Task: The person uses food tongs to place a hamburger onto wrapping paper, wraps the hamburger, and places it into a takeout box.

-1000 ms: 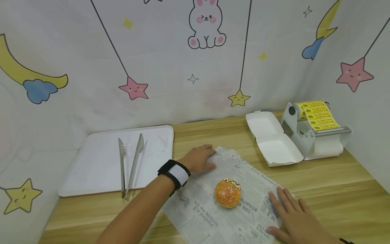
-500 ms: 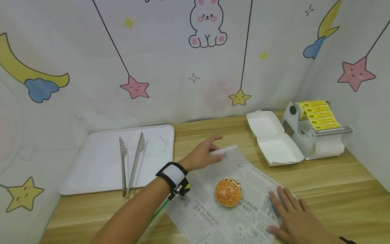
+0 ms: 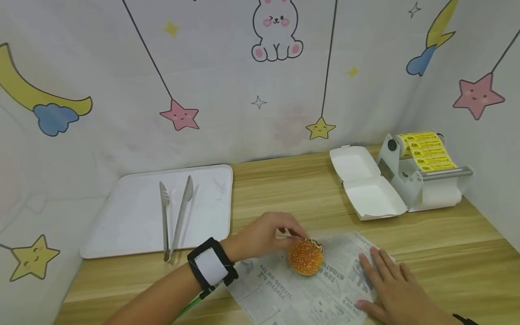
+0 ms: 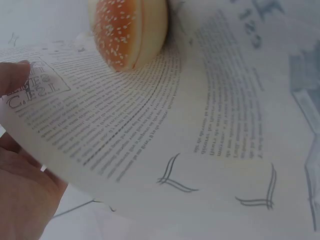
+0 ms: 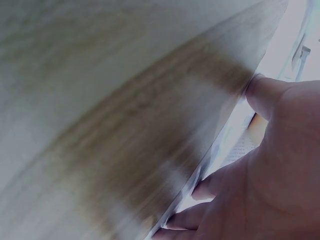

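A sesame-bun hamburger [image 3: 305,258] rests on a sheet of newsprint-patterned wrapping paper [image 3: 280,291] spread on the table. My left hand [image 3: 266,232] pinches the far corner of the paper, right behind the burger. In the left wrist view the lifted paper [image 4: 125,130] curves up past the burger [image 4: 122,35], thumb on one face and fingers behind. My right hand [image 3: 400,289] lies flat with fingers spread on the paper's right edge. From the right wrist view, the right hand's fingers [image 5: 215,182] reach to the surface.
On the left, metal tongs [image 3: 177,221] lie partly on a white tray [image 3: 134,216]. An opened white takeaway box [image 3: 375,196] stands back right, beside a label dispenser [image 3: 430,176] with yellow stickers. A printed curtain [image 3: 223,81] hangs behind the wooden table [image 3: 280,189].
My left hand has lifted the paper's far corner and drawn it toward the burger, folding that end over. The right hand has stayed in place.
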Tool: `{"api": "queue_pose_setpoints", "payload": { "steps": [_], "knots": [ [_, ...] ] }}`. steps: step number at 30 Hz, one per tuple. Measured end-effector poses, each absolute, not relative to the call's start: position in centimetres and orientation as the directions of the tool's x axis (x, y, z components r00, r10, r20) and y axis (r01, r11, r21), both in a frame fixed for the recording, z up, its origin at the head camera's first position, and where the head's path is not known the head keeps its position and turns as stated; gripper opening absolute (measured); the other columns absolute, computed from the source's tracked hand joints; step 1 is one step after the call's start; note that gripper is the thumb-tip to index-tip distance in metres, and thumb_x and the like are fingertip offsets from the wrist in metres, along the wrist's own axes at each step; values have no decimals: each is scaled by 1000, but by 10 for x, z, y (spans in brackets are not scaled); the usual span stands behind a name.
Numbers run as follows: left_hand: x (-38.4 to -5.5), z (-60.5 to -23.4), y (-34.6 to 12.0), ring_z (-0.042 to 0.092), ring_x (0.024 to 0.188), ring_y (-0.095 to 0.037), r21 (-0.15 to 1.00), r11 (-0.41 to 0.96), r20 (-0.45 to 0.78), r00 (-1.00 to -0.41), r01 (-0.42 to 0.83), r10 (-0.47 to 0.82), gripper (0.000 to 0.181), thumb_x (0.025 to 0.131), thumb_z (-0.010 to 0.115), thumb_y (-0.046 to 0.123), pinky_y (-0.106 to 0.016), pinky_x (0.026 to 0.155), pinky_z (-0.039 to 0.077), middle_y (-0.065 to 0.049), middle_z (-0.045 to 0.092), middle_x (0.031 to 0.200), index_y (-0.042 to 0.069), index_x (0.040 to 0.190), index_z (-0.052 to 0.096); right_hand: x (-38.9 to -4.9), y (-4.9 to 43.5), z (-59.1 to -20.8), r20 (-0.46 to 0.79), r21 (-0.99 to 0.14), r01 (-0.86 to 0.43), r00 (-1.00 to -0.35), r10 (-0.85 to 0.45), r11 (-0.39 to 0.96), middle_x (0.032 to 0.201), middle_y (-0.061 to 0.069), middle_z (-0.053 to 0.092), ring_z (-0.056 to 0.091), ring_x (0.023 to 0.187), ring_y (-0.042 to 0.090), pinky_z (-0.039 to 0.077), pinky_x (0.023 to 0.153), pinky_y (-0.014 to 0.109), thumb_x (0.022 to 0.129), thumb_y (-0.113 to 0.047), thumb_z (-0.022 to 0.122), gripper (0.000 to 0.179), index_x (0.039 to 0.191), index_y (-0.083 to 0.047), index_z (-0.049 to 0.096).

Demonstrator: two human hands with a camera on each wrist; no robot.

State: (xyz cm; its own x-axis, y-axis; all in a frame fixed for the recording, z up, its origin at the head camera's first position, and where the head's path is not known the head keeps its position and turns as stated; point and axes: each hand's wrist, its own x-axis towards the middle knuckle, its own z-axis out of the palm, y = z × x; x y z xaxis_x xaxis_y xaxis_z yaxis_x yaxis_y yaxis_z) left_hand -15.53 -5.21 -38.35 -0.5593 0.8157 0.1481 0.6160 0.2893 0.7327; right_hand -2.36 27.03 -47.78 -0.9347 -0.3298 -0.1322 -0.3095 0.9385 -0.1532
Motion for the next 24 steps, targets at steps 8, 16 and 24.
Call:
{"api": "queue_pose_setpoints", "payload": {
  "steps": [8,16,24],
  "knots": [
    [-123,-398,-61,56,128,-9,218,307,149,-342,926,928,31,88,81,14,-23,107,43,5,64,136,22,118,77,-23,269,-474,-132,-136,-318,-933,-335,938,156,36,29,30,142,55,33,99,78,89,-67,62,98,151,4,38],
    [-117,-406,-63,52,134,-11,207,321,50,-338,924,940,50,85,72,57,-31,108,44,3,60,141,21,120,76,-24,266,-467,-143,-127,-320,-931,-337,939,156,36,31,31,142,55,33,99,78,89,-69,60,98,151,4,41],
    [-114,-406,-61,52,134,-13,106,320,49,-327,941,944,41,103,54,49,-34,108,45,4,60,142,20,125,74,-24,261,-453,-141,-173,-318,-929,-343,932,156,37,28,28,143,54,28,106,75,85,-74,61,108,150,8,39]
  ]
}}
